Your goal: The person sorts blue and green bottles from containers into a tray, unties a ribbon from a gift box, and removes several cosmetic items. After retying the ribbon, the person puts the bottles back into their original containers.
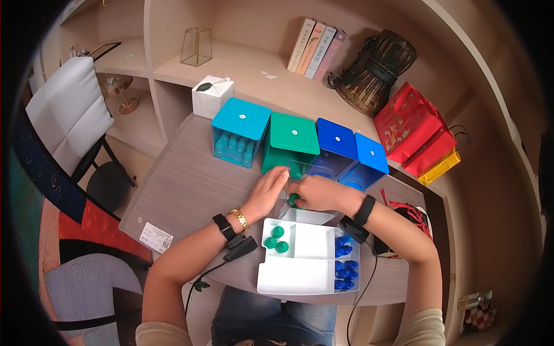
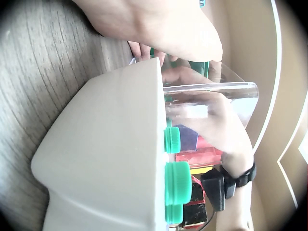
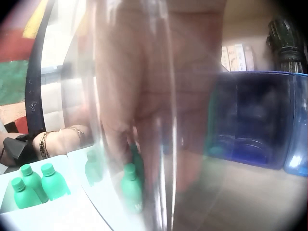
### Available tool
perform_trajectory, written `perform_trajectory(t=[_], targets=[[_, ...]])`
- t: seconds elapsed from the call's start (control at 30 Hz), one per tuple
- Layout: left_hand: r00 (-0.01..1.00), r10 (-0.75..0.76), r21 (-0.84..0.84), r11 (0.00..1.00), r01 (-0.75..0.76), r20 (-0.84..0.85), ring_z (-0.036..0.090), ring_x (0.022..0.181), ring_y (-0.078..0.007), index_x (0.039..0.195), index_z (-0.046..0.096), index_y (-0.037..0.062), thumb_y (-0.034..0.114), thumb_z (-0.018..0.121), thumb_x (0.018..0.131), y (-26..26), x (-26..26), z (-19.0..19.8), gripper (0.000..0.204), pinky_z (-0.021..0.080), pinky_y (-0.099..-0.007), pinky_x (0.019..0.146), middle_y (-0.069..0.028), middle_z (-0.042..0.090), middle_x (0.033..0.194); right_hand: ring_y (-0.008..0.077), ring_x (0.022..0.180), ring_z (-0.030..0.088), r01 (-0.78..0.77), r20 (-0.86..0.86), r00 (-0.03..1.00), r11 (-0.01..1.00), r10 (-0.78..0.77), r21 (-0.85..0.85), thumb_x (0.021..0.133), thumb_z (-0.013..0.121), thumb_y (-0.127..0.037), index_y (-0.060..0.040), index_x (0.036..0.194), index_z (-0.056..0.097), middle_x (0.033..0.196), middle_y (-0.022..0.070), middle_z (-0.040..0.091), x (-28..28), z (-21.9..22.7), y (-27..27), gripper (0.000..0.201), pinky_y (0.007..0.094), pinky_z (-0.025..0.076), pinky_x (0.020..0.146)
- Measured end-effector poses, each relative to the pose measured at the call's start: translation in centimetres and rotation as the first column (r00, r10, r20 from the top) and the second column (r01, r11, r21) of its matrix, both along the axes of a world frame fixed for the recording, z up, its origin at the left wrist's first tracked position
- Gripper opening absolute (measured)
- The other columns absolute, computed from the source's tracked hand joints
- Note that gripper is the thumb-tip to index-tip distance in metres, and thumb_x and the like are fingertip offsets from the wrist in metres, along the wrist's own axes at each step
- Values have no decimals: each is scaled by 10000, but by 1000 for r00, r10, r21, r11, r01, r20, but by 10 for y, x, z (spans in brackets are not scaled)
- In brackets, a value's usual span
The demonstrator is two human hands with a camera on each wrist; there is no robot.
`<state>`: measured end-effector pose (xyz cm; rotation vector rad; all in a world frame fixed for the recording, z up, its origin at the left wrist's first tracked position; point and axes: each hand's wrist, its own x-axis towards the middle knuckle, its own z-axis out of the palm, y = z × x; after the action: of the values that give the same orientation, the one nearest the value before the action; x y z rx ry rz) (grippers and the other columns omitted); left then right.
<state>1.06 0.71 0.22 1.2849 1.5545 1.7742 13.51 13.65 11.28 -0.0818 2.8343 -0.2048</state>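
A clear plastic bin (image 1: 309, 216) stands in front of the green-lidded box (image 1: 294, 132). My left hand (image 1: 267, 193) rests along its left side with fingers straight. My right hand (image 1: 320, 193) reaches inside and pinches a small green bottle (image 1: 293, 200). Through the clear wall, the right wrist view shows a green bottle (image 3: 131, 187) at the fingertips, blurred by reflections. Nearer me lies a white divided tray (image 1: 311, 277). Three green bottles (image 1: 277, 232) stand in its upper left compartment, and several blue bottles (image 1: 346, 268) fill the right-hand compartments.
Behind the bin, a teal-lidded box (image 1: 241, 117) with several bottles stands left of the green one. A dark blue-lidded box (image 1: 336, 138) and a lighter blue-lidded box (image 1: 370, 153) are to the right. A white tissue box (image 1: 212, 98) and red bags (image 1: 412, 124) flank the row.
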Motion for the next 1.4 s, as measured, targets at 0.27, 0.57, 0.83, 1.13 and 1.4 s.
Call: perform_trajectory(t=[0.27, 0.57, 0.83, 1.13, 1.4], targets=[[1000, -16, -10, 1000, 16, 1, 612, 1174, -312, 1296, 560, -21, 431, 381, 1113, 0, 0, -1, 521, 464, -383, 1000, -203, 641, 1234, 401, 913, 694, 7, 6, 1000, 999, -7, -47, 831, 756, -128, -63, 1112, 691, 970, 206, 725, 7, 7, -6, 296, 483, 542, 791], [1000, -17, -3, 1000, 17, -4, 616, 1157, -289, 1315, 551, -17, 450, 376, 1110, -1, -1, 1, 539, 455, -375, 1008, -197, 652, 1202, 381, 956, 690, -12, -129, 992, 994, -2, -106, 771, 779, -42, -55, 1160, 689, 1077, 177, 703, 15, 22, -7, 399, 444, 557, 825], [1000, -14, -40, 999, 13, -21, 610, 1187, -274, 1324, 558, -1, 477, 369, 1106, 1, -2, -1, 558, 440, -378, 1038, -180, 667, 1203, 285, 933, 706, 97, -274, 937, 916, -215, -388, 803, 769, -27, -38, 1222, 676, 1141, 164, 674, 67, 102, -82, 430, 371, 602, 771], [1000, -2, -64, 998, 1, -13, 612, 1181, -280, 1321, 564, -4, 501, 364, 1101, -4, -1, 7, 586, 444, -381, 1032, -183, 671, 1205, 448, 851, 684, 155, -152, 970, 965, -189, -211, 821, 759, -83, 50, 1174, 617, 998, 237, 641, 70, 24, -99, 404, 485, 569, 769], [1000, -9, -36, 999, 8, -13, 610, 1174, -270, 1323, 561, -10, 481, 370, 1105, 0, -2, 1, 570, 443, -379, 1034, -184, 667, 1192, 438, 882, 686, 170, -140, 966, 941, -218, -291, 827, 782, -127, 70, 1112, 635, 1015, 250, 665, 63, 11, -94, 377, 471, 564, 796]])
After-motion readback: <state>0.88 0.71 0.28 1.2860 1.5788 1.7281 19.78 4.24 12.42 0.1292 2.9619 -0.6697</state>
